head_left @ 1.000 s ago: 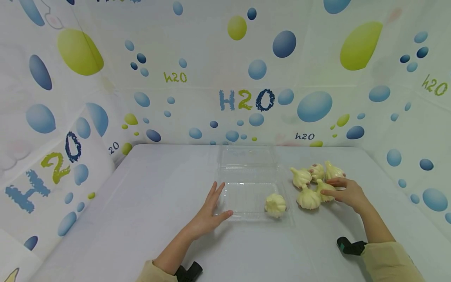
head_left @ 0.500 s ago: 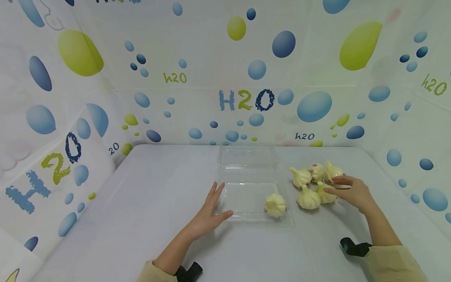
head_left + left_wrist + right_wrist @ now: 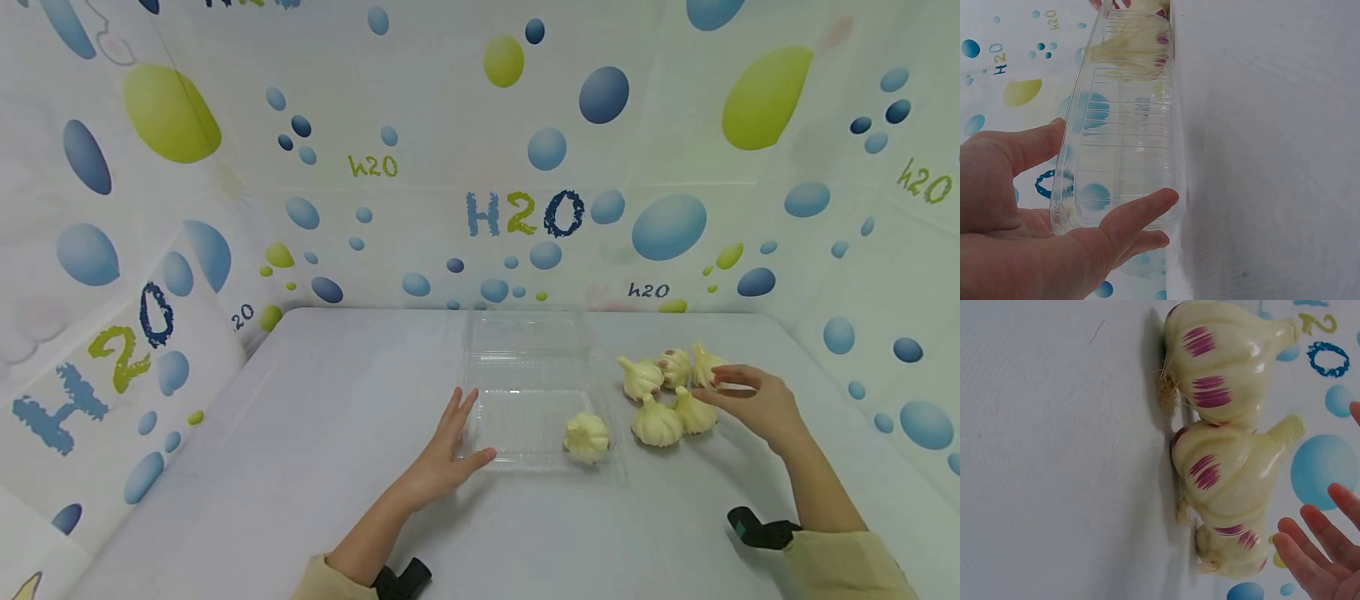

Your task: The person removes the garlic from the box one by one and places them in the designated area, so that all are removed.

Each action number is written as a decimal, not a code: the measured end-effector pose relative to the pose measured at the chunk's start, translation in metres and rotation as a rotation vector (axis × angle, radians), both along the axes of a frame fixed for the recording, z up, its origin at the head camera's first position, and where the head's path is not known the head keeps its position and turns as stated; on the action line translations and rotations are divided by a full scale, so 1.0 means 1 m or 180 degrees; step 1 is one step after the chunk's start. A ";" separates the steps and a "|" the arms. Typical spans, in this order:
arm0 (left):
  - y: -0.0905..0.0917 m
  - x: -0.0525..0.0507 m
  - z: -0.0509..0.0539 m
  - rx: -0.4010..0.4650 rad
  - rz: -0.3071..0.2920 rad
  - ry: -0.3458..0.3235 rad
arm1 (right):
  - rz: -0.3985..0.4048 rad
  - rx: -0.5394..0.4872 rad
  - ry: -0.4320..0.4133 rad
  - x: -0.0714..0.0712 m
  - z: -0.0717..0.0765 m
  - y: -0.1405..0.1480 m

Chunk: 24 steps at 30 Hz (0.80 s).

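Note:
A clear plastic clamshell box (image 3: 525,421) lies with its lid folded back on the white table. One pale garlic bulb (image 3: 587,437) sits in its near right corner. My left hand (image 3: 438,471) is at the box's left side, fingers straight and spread; in the left wrist view its thumb (image 3: 1044,145) touches the rim. To the right of the box stand several more garlic bulbs (image 3: 657,422) in a cluster. My right hand (image 3: 765,408) hovers beside the cluster's right-hand bulbs, near the front right bulb (image 3: 696,412), holding nothing. The right wrist view shows its fingers (image 3: 1322,534) extended, apart from the purple-streaked bulbs (image 3: 1229,469).
The box's lid (image 3: 528,333) lies flat toward the back edge of the table (image 3: 337,400). A patterned backdrop (image 3: 420,217) rises behind and on both sides. A black wrist camera mount (image 3: 761,529) sticks out by the right sleeve.
My right hand has drawn off to the right, away from the front right garlic bulb that its fingertips were at. My left hand and the box have stayed put.

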<state>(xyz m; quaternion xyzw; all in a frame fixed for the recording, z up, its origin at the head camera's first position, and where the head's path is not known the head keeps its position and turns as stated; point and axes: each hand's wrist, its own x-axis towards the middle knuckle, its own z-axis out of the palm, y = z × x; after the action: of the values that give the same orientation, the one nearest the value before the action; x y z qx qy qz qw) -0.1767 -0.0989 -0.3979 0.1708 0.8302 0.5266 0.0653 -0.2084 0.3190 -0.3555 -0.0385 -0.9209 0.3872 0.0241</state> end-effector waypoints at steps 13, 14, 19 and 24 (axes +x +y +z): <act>0.000 0.001 0.001 0.0011 0.0010 -0.0012 | -0.0099 -0.0053 0.0232 -0.008 -0.009 -0.002; 0.000 0.001 0.001 0.0020 0.0006 -0.0012 | -0.0091 -0.0058 0.0267 -0.007 -0.008 -0.005; 0.001 0.002 0.003 0.0036 -0.0012 -0.0011 | 0.0154 -0.0158 0.0360 0.006 0.009 -0.024; 0.000 0.001 0.002 -0.0003 -0.0005 -0.0016 | 0.0213 -0.0158 0.0407 0.014 0.020 -0.038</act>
<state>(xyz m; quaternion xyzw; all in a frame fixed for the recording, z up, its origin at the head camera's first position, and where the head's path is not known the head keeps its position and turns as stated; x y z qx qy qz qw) -0.1754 -0.0985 -0.3957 0.1700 0.8301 0.5267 0.0678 -0.1947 0.2806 -0.3356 0.0165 -0.9083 0.4122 0.0689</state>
